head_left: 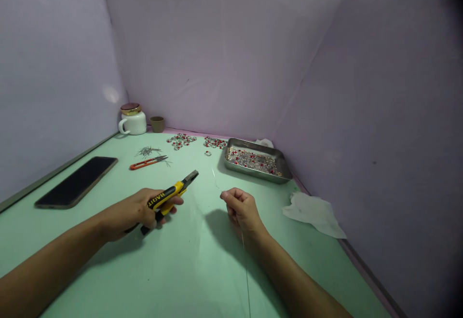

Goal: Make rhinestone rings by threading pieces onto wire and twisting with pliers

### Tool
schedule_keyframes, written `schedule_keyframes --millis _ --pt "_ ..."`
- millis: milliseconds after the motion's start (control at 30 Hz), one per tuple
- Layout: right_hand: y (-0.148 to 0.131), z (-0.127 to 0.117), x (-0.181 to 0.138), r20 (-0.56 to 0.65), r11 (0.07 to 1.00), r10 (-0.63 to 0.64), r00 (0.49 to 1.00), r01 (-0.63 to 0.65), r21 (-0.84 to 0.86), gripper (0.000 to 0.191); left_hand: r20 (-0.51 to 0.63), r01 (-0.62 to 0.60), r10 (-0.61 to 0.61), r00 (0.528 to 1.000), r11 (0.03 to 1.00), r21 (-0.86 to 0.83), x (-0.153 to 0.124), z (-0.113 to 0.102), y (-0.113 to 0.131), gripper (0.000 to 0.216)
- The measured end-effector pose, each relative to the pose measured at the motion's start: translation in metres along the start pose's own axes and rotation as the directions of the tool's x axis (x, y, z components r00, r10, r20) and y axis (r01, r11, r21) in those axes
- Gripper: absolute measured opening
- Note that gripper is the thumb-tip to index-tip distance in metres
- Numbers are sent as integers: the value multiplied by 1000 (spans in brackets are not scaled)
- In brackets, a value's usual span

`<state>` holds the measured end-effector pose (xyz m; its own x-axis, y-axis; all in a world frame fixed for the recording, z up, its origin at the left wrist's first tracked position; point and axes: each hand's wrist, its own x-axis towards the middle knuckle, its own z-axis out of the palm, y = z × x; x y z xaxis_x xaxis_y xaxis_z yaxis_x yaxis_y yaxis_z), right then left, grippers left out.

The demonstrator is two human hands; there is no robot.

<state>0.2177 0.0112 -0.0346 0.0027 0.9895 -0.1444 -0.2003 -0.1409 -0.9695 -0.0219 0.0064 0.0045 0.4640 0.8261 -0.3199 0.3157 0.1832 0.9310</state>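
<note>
Yellow-and-black pliers (170,196) rest in my left hand (139,209), fingers wrapped round the handles and the metal jaws pointing up and to the right. My right hand (243,210) pinches a thin, clear thread (214,178) between thumb and fingertips. One short end of it sticks up past the fingers; the rest runs down beneath the hand toward the near edge of the view. The pliers' jaws and the thread are apart. Beyond my right hand stands a metal tray (253,175) holding many small silvery and red beads.
Two clusters of red-and-silver beadwork pieces (181,140) lie at the back. Orange thread snips (148,162) sit near a pile of thin clippings (147,151). A phone (77,183), a white lidded mug (134,122) and a brown cup (157,124) are leftward. Crumpled tissue (314,213) lies right.
</note>
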Motion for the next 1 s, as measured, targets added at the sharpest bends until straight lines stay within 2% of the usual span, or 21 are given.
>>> schedule_keyframes --millis 100,167,300,400,500,633,1000 --pt "-4 1 -3 -36 974 -122 992 113 -197 21 24 -18 15 1000 992 123 -1 6 3 51" --pt "-6 0 -5 -36 917 -226 973 200 -344 20 48 -59 50 998 970 236 -4 12 6 46" --pt "-7 -1 -10 50 738 -428 902 381 -557 19 85 -84 58 995 936 341 -7 24 8 35" --pt "-6 -1 -14 145 604 -509 848 472 -642 18 114 -82 44 992 933 352 -8 28 8 36" --pt "-4 -1 -17 213 506 -555 804 530 -680 18 111 -83 45 993 925 371 -9 29 6 37" --pt "-5 -1 -19 252 433 -594 764 568 -700 18 70 -77 52 996 906 417 -10 28 6 41" --pt "-5 0 -19 287 380 -571 769 557 -738 20 79 -144 121 990 872 469 -11 34 11 49"
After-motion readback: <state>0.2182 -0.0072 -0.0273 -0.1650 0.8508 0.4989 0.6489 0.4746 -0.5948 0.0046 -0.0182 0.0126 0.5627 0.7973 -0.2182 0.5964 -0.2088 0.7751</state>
